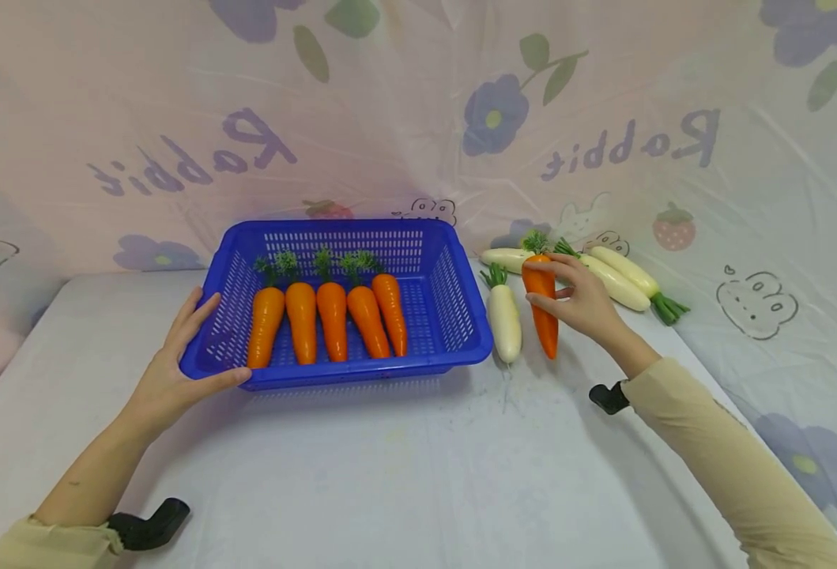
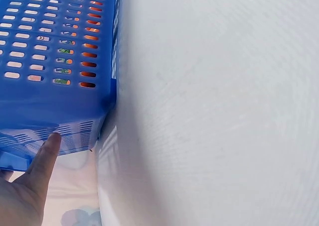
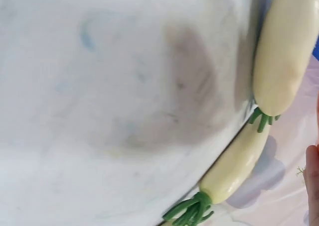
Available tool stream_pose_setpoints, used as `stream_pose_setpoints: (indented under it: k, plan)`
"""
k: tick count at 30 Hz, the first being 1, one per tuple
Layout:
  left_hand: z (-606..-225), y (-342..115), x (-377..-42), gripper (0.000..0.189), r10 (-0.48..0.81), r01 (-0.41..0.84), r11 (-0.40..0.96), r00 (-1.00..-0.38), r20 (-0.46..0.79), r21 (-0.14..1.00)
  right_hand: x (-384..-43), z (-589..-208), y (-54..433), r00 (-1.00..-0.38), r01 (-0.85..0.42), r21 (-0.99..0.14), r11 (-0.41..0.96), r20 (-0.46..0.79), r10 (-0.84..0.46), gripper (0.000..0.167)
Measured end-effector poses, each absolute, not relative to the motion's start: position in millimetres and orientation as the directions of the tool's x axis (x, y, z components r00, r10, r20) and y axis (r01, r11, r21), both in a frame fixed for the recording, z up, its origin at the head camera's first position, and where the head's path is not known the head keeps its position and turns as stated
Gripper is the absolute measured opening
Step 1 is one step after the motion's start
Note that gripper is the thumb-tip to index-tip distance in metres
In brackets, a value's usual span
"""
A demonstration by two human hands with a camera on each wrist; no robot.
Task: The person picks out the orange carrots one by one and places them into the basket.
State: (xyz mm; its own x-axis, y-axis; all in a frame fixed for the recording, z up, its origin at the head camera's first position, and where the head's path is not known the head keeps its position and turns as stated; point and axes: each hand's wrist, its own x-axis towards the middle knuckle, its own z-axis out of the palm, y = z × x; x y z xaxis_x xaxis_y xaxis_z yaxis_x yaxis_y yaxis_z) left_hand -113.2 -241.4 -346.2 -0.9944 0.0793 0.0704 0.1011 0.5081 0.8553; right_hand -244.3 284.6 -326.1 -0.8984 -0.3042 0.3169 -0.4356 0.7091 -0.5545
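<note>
My right hand (image 1: 580,296) pinches an orange carrot (image 1: 548,336) between thumb and fingers, its leafy green top up and its tip down, above the table right of a blue plastic basket (image 1: 336,369). My left hand (image 1: 176,379) lies at the basket's front left corner, thumb on the front rim and fingers along the left side. In the left wrist view a straight finger of the left hand (image 2: 30,191) touches the basket's slotted wall (image 2: 65,99). Several carrots (image 1: 333,320) lie side by side inside. A white radish (image 1: 506,324) lies between basket and held carrot.
More white radishes lie behind the right hand: one at the back (image 1: 505,258) and two (image 1: 613,282) near the table's right edge. A patterned cloth (image 1: 404,103) hangs behind the white-covered table (image 1: 404,482). Black wrist mounts (image 1: 149,525) stick out from both sleeves.
</note>
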Motion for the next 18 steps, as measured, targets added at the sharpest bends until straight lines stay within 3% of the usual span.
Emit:
stream_pose_setpoints:
  k: [18]
  plan:
    - [-348, -242, -114, 0.098, 0.075, 0.105, 0.512, -0.994, 0.077, 0.853, -257, -290, 246, -0.903, -0.430, -0.673, 0.602, 0.315, -0.294, 0.048]
